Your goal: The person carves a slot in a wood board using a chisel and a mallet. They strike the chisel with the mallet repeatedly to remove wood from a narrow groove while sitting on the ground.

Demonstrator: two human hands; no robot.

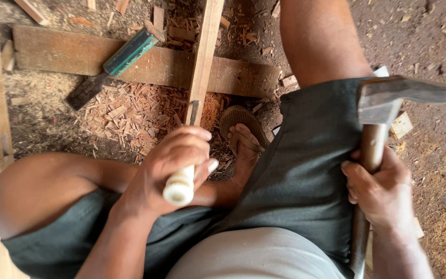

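Left hand (pixel 169 168) closed around pale chisel handle (pixel 179 187), centre frame; blade (pixel 194 112) set on narrow wood strip (pixel 203 57) running to the top edge. Right hand (pixel 380 191) closed around hammer (pixel 383 101) handle, head raised at right edge. Wood chips (pixel 130 113) under strip; sandalled foot (pixel 243 139) just beside. Green-handled tool (pixel 122 57) upper left on plank (pixel 68 54).

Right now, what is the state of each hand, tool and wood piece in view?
left hand: closed around the chisel, blade on the wooden strip
right hand: gripping the hammer, raised
green-handled tool: lying unused on the plank
wood chips: scattered on the ground
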